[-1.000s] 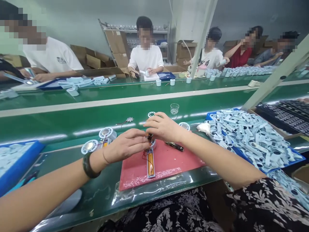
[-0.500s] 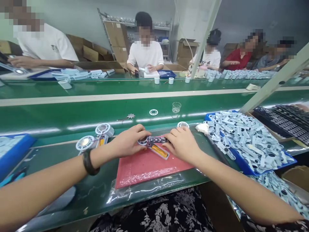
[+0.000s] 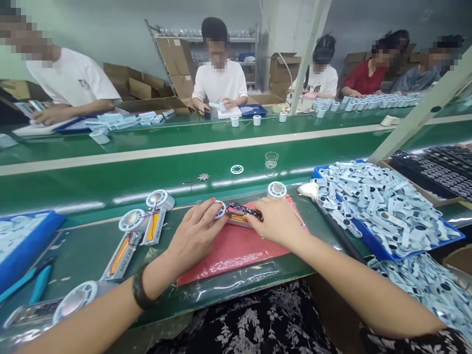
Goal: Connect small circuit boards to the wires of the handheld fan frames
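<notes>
My left hand is closed over the round, slotted white head of a small handheld-fan body, its fingers mostly covering it. The open handle of that body points right and has an orange battery inside. Above the handle lies a narrow dark circuit board, whose right end my right hand pinches between thumb and fingers. Both hands work over a red mat. Just beyond my right hand stands another white round-headed body.
Similar fan bodies lie left, with blue-handled pliers. A blue tray of pale handle covers stands right, beside a dark rod. Ahead are a clear cup, a white ring and a wired part. Co-workers sit opposite.
The fan body has turned so its handle lies more level, under the circuit board. My left hand has rolled over the round head. The board now tilts down to the right.
</notes>
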Tool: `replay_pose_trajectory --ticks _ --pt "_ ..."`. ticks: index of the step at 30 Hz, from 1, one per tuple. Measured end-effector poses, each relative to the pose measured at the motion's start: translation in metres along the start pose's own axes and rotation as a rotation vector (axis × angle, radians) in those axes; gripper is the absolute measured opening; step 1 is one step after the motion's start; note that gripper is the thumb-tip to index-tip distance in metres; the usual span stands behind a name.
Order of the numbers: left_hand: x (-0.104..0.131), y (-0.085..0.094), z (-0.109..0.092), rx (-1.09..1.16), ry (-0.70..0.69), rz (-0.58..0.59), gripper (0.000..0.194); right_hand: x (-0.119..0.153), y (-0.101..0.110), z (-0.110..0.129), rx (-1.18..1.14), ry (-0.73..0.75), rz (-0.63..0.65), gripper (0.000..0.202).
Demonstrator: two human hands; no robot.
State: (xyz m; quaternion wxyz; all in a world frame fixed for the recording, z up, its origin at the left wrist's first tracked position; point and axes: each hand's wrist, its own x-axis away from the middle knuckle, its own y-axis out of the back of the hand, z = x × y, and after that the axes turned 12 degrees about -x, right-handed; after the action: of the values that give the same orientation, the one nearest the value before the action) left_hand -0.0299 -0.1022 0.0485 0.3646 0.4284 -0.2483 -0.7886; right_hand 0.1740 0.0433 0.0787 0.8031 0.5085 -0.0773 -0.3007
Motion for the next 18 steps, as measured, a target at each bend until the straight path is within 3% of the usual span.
replay_pose_trajectory --ticks 11,18 --pt "-0.005 -0.005 -0.005 0.022 -0.002 0.036 0.032 -0.005 -0.004 -0.005 -0.011 -0.008 0.010 0.027" --pt "-0.009 -0.006 -0.009 0.068 0.094 0.098 0.030 0.008 -0.013 -0.009 0.039 0.021 -0.059 0.025"
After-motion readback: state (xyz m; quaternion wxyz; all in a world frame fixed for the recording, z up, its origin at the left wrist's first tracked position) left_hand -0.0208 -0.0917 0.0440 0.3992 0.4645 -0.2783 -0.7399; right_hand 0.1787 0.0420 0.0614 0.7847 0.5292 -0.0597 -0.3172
